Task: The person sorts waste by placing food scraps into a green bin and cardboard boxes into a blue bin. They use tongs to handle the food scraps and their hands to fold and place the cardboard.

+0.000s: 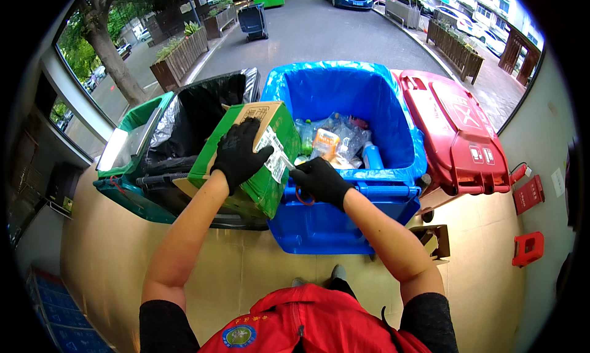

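A green and brown cardboard box (263,190) with a white label lies tilted across the rims of the black-lined bin (209,95) and the blue bin (344,221). My left hand (239,153), in a black glove, grips the box from above, thumb spread toward the label. In my black-gloved right hand (322,181) is a pair of scissors (287,163); the pale blade points at the label's edge, and a reddish loop shows below the fingers. Inside the blue bin lie clear plastic packaging (350,135), an orange and white package (326,141) and a blue bottle (372,156).
A red lidded bin (452,125) stands at the right and a green bin (114,184) at the left. An opened carton (437,239) sits on the floor to the right, near a red stool (528,249). Beyond the bins runs a road (307,36) with a dark wheeled bin (253,21).
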Tool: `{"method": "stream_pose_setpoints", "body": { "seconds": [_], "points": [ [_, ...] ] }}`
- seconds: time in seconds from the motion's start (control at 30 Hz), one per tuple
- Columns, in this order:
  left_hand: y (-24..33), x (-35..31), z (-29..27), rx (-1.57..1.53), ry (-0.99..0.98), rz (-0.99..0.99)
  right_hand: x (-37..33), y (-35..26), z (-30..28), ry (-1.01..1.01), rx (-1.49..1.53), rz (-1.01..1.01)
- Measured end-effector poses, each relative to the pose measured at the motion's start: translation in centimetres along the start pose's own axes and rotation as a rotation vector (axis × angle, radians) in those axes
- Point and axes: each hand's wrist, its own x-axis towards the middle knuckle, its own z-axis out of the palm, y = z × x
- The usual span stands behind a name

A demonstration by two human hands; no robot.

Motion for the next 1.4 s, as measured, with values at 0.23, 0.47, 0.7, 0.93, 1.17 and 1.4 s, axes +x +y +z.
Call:
{"method": "stream_pose_setpoints", "body": {
  "seconds": [0.23, 0.47, 0.7, 0.93, 1.17, 1.4],
  "points": [
    [-0.2, 0.2, 0.5, -0.030, -0.038, -0.007, -1.9, -3.0, 1.5, -0.087, 0.062, 0.054],
    [0.7, 0.7, 0.4, -0.093, 0.055, 0.073, -10.2, -2.4, 11.1, -0.320, 0.099, -0.523],
    [-1.3, 0.5, 0.9, -0.042, 0.008, -0.008, -12.6, -3.5, 9.1, 0.003, -0.228, -0.087],
    [2.0, 1.4, -0.9, 0.066, -0.093, -0.164, -11.7, -3.4, 10.3, 0.352, -0.386, -0.307],
    [3.6, 2.3, -1.1, 0.208, -0.225, -0.261, -11.1, -4.6, 11.5, 0.325, -0.768, -0.190],
    [4.7, 2.6, -1.2, 0.274, -0.303, -0.350, -10.9, -6.0, 12.5, 0.296, -0.814, -0.015]
  ]
}}
